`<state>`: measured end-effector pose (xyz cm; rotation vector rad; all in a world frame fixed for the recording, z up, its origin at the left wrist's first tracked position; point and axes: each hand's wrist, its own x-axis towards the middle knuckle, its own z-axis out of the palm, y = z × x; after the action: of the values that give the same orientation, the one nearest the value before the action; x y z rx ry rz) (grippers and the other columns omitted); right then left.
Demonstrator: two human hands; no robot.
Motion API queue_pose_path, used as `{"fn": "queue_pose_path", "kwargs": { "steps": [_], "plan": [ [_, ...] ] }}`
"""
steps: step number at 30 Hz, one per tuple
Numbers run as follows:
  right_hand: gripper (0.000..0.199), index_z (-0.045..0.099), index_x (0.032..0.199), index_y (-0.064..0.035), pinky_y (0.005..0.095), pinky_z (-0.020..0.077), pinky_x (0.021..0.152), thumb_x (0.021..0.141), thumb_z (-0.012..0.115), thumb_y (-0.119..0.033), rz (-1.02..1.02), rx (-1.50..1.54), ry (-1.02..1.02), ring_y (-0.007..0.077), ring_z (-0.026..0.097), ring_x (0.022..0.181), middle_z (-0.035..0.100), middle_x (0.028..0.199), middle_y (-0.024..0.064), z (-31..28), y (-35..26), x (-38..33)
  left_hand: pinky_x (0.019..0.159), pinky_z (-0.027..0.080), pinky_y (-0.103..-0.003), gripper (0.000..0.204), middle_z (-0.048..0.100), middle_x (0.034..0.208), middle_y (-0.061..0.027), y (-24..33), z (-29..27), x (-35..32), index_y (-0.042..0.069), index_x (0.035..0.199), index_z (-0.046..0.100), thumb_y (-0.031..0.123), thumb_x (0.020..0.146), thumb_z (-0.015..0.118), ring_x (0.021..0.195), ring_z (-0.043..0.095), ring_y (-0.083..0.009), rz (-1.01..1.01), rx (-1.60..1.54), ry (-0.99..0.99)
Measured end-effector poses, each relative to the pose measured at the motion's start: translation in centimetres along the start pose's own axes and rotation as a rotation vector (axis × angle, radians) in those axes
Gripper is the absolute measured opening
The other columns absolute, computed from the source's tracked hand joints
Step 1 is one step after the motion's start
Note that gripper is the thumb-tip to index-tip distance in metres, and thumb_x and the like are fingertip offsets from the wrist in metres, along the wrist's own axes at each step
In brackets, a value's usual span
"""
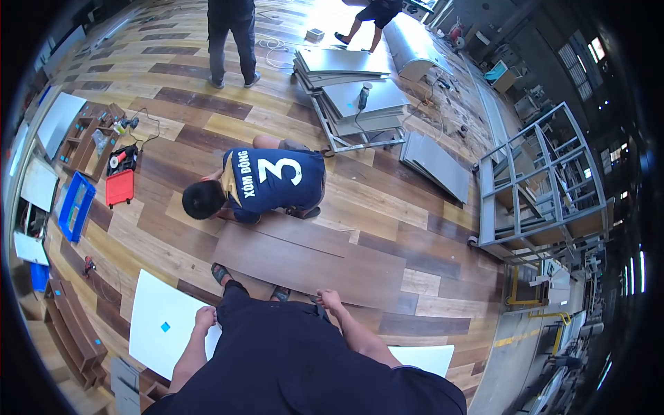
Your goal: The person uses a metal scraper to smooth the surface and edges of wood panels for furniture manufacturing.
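Observation:
My left hand [205, 317] hangs beside my body, above a white panel [155, 325] with a blue patch on it. Its fingers are curled in, and I see nothing in them. My right hand [329, 299] is also curled, over the near edge of a long brown board [311, 270], with nothing visible in it. Whether it touches the board I cannot tell. A second brown board [290, 232] lies along the far side of the first. A person in a navy shirt [277, 176] crouches over these boards, their hands mostly hidden.
Stacked grey panels [363, 97] carry a power tool [364, 95] ahead. More panels [436, 166] lie beside a grey metal frame rack [539, 180]. At left are a blue tray [76, 207], a red case [120, 187] and brown wooden pieces [72, 332]. Another person [233, 38] stands farther off.

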<state>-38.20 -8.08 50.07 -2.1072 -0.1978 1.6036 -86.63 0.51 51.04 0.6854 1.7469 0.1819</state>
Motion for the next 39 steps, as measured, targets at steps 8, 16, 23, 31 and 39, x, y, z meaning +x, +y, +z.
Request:
{"fn": "queue_pose_path", "kwargs": {
  "steps": [8,16,23,31,39],
  "plan": [
    [0.037,0.067,0.119,0.0022,0.0321,0.0579,0.058,0.102,0.063,-0.031,-0.023,-0.069,-0.017,0.0192,0.069,0.071,0.071,0.096,0.0141,0.2,0.5,0.5,0.058,0.05,-0.031,0.016,0.064,0.077,-0.0033,-3.0,0.8,0.6,0.004,0.098,0.07,0.014,0.098,0.057,0.064,0.059,-0.0146,0.008,-0.12,0.018],
    [0.031,0.072,0.101,0.0012,0.0309,0.0524,0.074,0.099,0.065,-0.029,-0.445,-0.322,-0.165,0.0178,0.071,0.083,0.075,0.09,0.0109,-1.5,4.8,3.9,0.086,0.056,-0.045,0.034,0.076,0.098,-0.0175,-2.3,1.0,1.1,0.009,0.099,0.079,0.031,0.086,0.057,0.095,0.073,-0.0359,0.206,0.29,0.108],
    [0.034,0.071,0.107,0.0012,0.0318,0.0534,0.076,0.099,0.064,-0.031,-0.283,-0.455,-0.23,0.02,0.072,0.086,0.075,0.096,0.0129,-3.2,3.9,4.1,0.097,0.054,-0.042,0.024,0.075,0.112,-0.0158,-5.0,3.2,1.7,0.01,0.102,0.076,0.026,0.089,0.063,0.11,0.071,-0.0324,0.023,-0.009,0.232],
    [0.037,0.07,0.114,0.0013,0.0329,0.0546,0.08,0.1,0.063,-0.032,-0.188,-0.514,-0.155,0.0224,0.074,0.089,0.075,0.101,0.0153,-4.6,-1.1,5.3,0.101,0.053,-0.043,0.033,0.074,0.119,-0.015,-9.3,6.2,3.2,0.012,0.117,0.071,0.034,0.094,0.063,0.116,0.069,-0.0338,-0.056,-0.263,0.413],
    [0.044,0.06,0.126,0.0036,0.0391,0.0609,0.081,0.102,0.061,-0.032,-0.07,-0.521,-0.193,0.0292,0.074,0.09,0.073,0.106,0.0199,3.1,-12.1,0.3,0.105,0.05,-0.042,0.043,0.071,0.125,-0.0185,-12.9,7.0,3.6,0.007,0.122,0.071,0.039,0.093,0.065,0.122,0.065,-0.0355,-0.185,-0.473,0.441]
  ]
}}
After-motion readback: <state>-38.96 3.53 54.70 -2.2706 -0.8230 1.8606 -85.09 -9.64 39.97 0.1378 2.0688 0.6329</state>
